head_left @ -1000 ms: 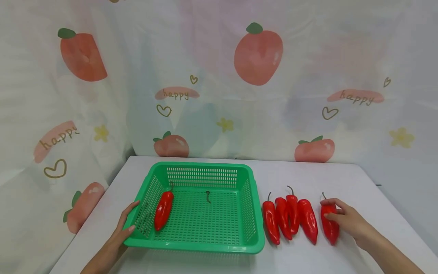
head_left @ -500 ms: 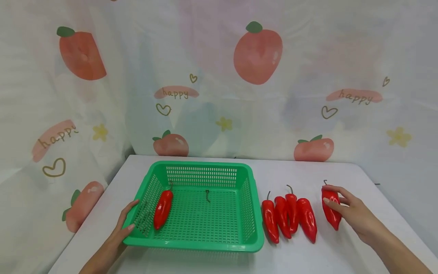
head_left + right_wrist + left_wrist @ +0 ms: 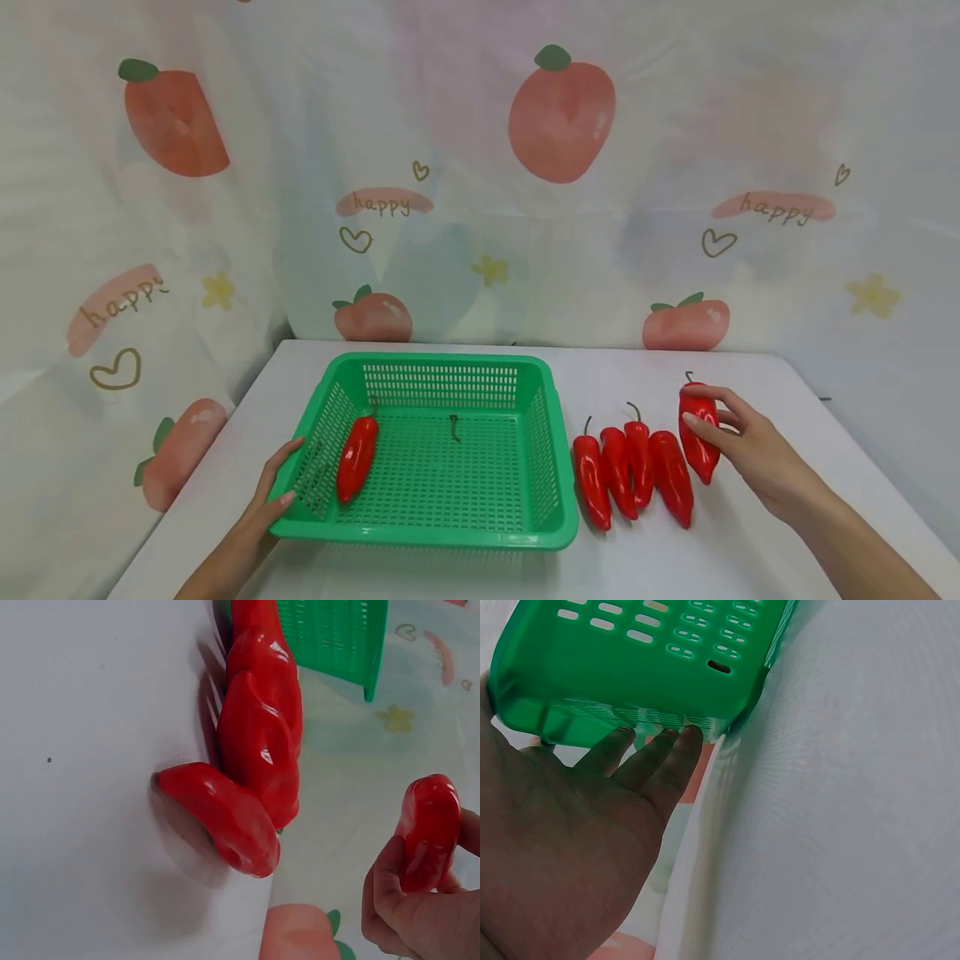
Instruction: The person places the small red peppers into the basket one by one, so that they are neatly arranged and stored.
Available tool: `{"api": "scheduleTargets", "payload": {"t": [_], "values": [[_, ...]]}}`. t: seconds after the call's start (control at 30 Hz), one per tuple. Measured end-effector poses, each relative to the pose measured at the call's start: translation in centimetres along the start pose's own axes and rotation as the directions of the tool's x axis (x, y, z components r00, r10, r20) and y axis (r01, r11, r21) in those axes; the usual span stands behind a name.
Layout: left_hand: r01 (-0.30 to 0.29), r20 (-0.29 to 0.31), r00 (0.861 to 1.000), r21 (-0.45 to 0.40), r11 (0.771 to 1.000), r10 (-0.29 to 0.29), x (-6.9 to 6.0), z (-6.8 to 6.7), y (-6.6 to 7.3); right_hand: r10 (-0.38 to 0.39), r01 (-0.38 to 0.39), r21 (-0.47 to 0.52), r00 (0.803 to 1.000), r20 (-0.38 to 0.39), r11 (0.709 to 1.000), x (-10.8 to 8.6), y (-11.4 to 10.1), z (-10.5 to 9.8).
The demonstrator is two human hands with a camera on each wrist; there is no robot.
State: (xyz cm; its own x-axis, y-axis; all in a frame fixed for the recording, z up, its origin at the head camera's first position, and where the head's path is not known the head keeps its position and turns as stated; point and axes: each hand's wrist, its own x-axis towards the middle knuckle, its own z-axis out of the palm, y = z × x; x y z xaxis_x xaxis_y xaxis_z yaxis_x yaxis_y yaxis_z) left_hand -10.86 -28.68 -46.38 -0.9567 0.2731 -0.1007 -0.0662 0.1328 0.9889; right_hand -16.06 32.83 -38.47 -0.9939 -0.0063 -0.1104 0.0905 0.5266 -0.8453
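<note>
My right hand (image 3: 750, 442) pinches a red chili pepper (image 3: 699, 442) between thumb and fingers, raised above the table at the right. Its curved stem points up and away from me; the right wrist view shows its glossy body (image 3: 431, 832) in the fingers. Just left of it, several red peppers (image 3: 637, 467) lie side by side on the table. A green plastic basket (image 3: 450, 537) stands left of them, with one red pepper (image 3: 357, 458) inside. At the basket's left rim, my left hand (image 3: 258, 521) holds on with thumb and fingers; the left wrist view shows fingers against its outside.
A small loose dark stem (image 3: 454, 428) lies on the basket's floor. The table (image 3: 630, 575) has a white cover. Printed cloth (image 3: 465, 150) hangs behind the table and along its left side.
My right hand has lifted the pepper off the table, then carried it away from me and to the left. The left hand and the basket have stayed in place.
</note>
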Motion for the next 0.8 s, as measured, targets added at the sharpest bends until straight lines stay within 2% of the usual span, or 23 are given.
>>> {"api": "scheduleTargets", "payload": {"t": [0.4, 0.8], "values": [[-0.046, 0.030, 0.998, 0.001, 0.999, 0.046, -0.1, -0.3, -0.2, -0.092, 0.091, 0.085, 0.996, 0.011, 0.992, 0.1, -3.1, 1.7], [-0.018, 0.007, 1.000, -0.002, 1.000, 0.018, 0.0, 0.0, -0.1, -0.132, 0.125, 0.142, 0.990, 0.047, 0.982, 0.7, -5.5, 3.4]]}}
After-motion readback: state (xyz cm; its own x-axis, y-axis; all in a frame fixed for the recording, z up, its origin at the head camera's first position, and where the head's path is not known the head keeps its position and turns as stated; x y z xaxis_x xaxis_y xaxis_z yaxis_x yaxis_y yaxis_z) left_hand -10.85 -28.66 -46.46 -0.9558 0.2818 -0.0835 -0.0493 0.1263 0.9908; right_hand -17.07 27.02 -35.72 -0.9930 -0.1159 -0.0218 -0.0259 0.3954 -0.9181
